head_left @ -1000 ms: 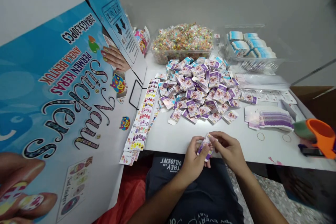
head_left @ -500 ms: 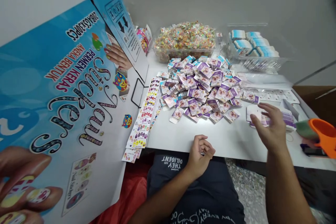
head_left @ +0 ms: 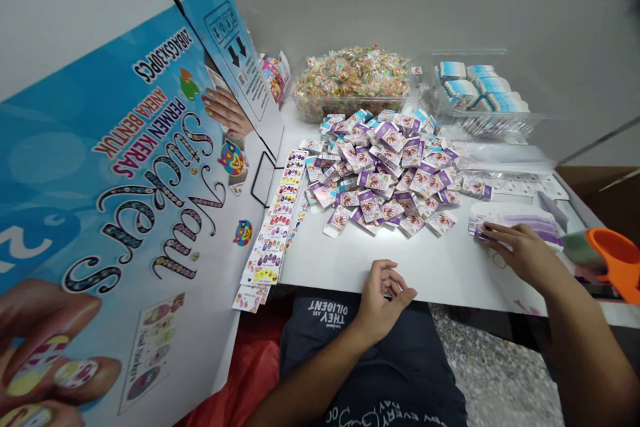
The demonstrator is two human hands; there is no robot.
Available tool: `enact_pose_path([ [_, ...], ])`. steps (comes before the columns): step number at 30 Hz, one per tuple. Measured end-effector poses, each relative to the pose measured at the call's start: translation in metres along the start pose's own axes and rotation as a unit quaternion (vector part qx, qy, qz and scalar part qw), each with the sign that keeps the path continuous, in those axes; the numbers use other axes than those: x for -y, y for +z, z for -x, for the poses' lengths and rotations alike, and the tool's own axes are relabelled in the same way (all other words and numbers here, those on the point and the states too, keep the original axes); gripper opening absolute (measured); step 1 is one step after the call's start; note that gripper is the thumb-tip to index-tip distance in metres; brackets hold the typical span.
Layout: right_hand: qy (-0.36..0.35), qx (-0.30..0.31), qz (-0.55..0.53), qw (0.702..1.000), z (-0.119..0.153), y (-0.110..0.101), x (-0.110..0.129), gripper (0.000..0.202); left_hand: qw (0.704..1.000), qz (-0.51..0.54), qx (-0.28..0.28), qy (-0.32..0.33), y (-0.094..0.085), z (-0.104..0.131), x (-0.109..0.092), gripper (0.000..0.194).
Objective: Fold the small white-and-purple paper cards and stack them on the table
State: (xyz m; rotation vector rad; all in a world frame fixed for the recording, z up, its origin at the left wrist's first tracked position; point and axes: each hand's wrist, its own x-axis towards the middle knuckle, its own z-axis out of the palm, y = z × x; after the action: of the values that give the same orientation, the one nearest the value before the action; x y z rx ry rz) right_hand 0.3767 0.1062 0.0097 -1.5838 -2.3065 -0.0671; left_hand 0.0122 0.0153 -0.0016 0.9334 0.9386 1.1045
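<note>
The right hand is now resting lower than half a second ago: where it was hovering spread above the stack of flat purple-and-white cartons, its fingertips are now reaching down onto the stack's left end. The left hand is staying at the table edge, as it was then.

Nearest, dark clothing with white lettering is covering the lap, and red plastic is showing beside it. Just above the lap, the left hand is curling its fingers loosely — holding nothing, thumb apart from the fingertips. The right hand is stretching its fingers over the carton end; whether they are pinching one carton or only touching, I cannot tell. The stack is lying flat on the white table, with an orange tool standing near its right end.

On the left, a large printed box is rising beside the table, and long sticker strips are lying along it. Farther in, a pile of small folded cartons is spreading across the middle. Behind it, a clear tub of wrapped candies is standing — and to its right, another clear tub is holding blue-and-white bundles.
</note>
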Motion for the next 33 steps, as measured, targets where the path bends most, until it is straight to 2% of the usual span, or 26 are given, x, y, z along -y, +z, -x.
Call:
enact_pose_path([
  [2, 0.017, -0.031, 0.006, 0.999, -0.002, -0.006, 0.018, 0.037, 1.000, 0.011, -0.008, -0.008, 0.000, -0.001, 0.000, 0.051],
  [4, 0.028, -0.110, 0.006, 0.994, 0.001, -0.008, 0.050, 0.026, 0.999, 0.028, -0.005, -0.033, 0.001, -0.003, -0.002, 0.054],
  [6, -0.014, -0.196, -0.024, 0.980, 0.009, -0.004, 0.095, 0.023, 0.996, 0.046, 0.020, -0.068, 0.001, -0.007, -0.009, 0.060],
  [7, -0.050, -0.212, -0.047, 0.975, 0.014, 0.000, 0.119, 0.026, 0.994, 0.060, 0.032, -0.082, 0.000, -0.009, -0.013, 0.063],
  [10, -0.208, -0.150, -0.106, 0.961, 0.030, 0.013, 0.187, 0.037, 0.981, 0.143, 0.057, -0.121, -0.004, -0.012, -0.028, 0.072],
  [13, -0.265, -0.083, -0.132, 0.951, 0.041, 0.021, 0.229, 0.041, 0.961, 0.207, 0.093, -0.158, -0.012, -0.011, -0.036, 0.066],
  [16, -0.237, -0.106, -0.156, 0.953, 0.045, 0.020, 0.245, 0.040, 0.950, 0.231, 0.110, -0.181, -0.020, -0.008, -0.033, 0.061],
  [20, -0.152, -0.149, -0.180, 0.960, 0.045, 0.009, 0.256, 0.047, 0.954, 0.218, 0.098, -0.181, -0.026, -0.008, -0.024, 0.073],
  [22, -0.097, -0.152, -0.210, 0.961, 0.039, 0.003, 0.262, 0.050, 0.954, 0.206, 0.125, -0.179, -0.027, -0.008, -0.022, 0.074],
  [23, -0.064, -0.137, -0.230, 0.961, 0.034, -0.001, 0.264, 0.049, 0.950, 0.203, 0.150, -0.183, -0.027, -0.007, -0.021, 0.073],
  [25, -0.020, -0.061, -0.279, 0.958, 0.019, -0.009, 0.265, 0.037, 0.939, 0.205, 0.196, -0.196, -0.026, -0.004, -0.021, 0.072],
  [27, -0.018, 0.043, -0.335, 0.941, 0.003, -0.018, 0.263, 0.017, 0.927, 0.212, 0.227, -0.210, -0.024, 0.000, -0.021, 0.075],
  [29, -0.039, 0.123, -0.392, 0.911, -0.011, -0.026, 0.260, 0.004, 0.918, 0.217, 0.249, -0.217, -0.022, 0.003, -0.021, 0.078],
  [31, -0.051, 0.167, -0.425, 0.888, -0.022, -0.033, 0.257, 0.005, 0.916, 0.216, 0.259, -0.217, -0.021, 0.004, -0.021, 0.078],
  [33, -0.057, 0.181, -0.419, 0.888, -0.028, -0.035, 0.256, 0.012, 0.923, 0.207, 0.239, -0.219, -0.020, 0.003, -0.021, 0.078],
])
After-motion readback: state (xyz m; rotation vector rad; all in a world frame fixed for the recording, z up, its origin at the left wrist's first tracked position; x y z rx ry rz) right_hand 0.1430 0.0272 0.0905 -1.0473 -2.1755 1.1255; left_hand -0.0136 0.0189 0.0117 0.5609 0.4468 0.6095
